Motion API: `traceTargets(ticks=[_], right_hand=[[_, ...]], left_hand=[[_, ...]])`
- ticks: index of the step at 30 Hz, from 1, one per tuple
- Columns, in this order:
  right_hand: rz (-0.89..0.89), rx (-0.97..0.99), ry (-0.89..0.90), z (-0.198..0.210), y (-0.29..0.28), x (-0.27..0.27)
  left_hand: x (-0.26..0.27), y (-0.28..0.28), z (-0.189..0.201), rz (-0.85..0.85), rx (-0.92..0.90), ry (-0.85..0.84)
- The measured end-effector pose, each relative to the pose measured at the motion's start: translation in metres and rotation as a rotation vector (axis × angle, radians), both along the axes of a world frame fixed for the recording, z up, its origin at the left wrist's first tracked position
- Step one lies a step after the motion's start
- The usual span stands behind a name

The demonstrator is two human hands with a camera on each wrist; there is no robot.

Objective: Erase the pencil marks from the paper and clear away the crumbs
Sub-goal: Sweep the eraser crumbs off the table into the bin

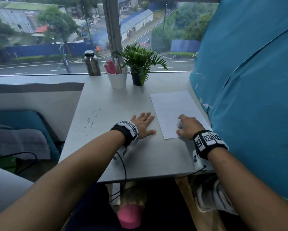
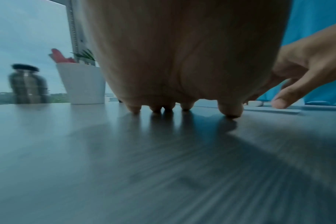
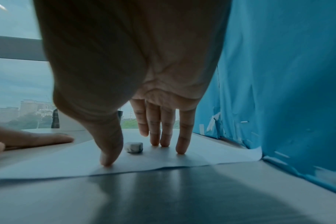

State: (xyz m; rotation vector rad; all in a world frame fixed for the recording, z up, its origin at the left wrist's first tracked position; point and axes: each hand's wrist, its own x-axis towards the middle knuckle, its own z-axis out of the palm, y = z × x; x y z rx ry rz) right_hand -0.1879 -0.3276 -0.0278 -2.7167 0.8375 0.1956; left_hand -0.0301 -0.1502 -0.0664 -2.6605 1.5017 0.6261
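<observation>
Left hand (image 1: 144, 125) flat on the table (image 1: 106, 100), fingers straight and spread, just beside the paper's left edge, holding nothing. Right hand (image 1: 189, 126) on the near end of the paper (image 1: 173, 107), fingers straight, tips pressing the sheet, also holding nothing. Eraser (image 3: 134, 147) lies loose on the paper between my thumb and fingers. Crumbs (image 1: 90, 121) scattered on the table, well left of my left hand.

Risks, as I judge them:
- Near edge of the sheet is rippled; pushing with my right fingertips could buckle or crease it.
- Sheet sits close to the blue cover (image 1: 248, 80) on the right; a slide could jam its corner there.
- A careless left sweep could spread the crumbs, or send them off the table edge to the floor.
- Eraser could get knocked away, being unheld.

Views: only the right wrist view shows the eraser and the rippled edge; the head view hides the eraser under my hand. Only the head view shows the crumbs. No pencil marks are visible in any view.
</observation>
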Motion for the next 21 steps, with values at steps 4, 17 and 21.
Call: traceTargets(ticks=[4,17,21], right_hand=[[-0.004,0.029,-0.005,0.002,-0.001,-0.004],[-0.117,0.097,-0.363,-0.014,0.032,-0.071],[-0.105,0.045,-0.350,-0.034,0.037,-0.083]], left_hand=[[0.029,0.040,-0.006,0.144,0.004,-0.014],[0.030,0.037,0.012,0.098,-0.054,-0.072],[0.032,0.022,0.001,0.131,0.021,0.020]])
